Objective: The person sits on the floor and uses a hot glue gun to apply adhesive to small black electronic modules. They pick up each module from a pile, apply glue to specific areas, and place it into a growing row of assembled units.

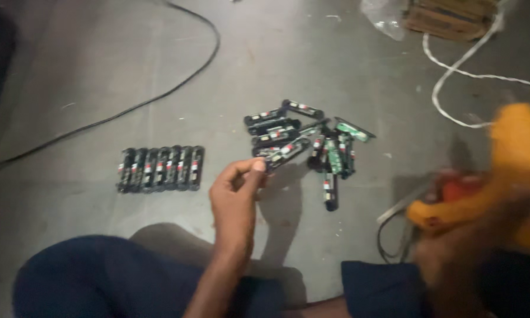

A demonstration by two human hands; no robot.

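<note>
Seated on the floor, left hand pinches one end of a small black strip between thumb and fingertips, lifted just at the near edge of the loose pile. Looks light, stiff, likely fragile on its board face; best held by the edges. Right hand, blurred, grasps an orange glue gun. Neat row lies left, well apart. Black cable and white cord behind.

Dim, soft light on a grey floor

Right hand and its yellow tool smear with motion blur; left hand casts a shadow rightward; corners darken.
</note>
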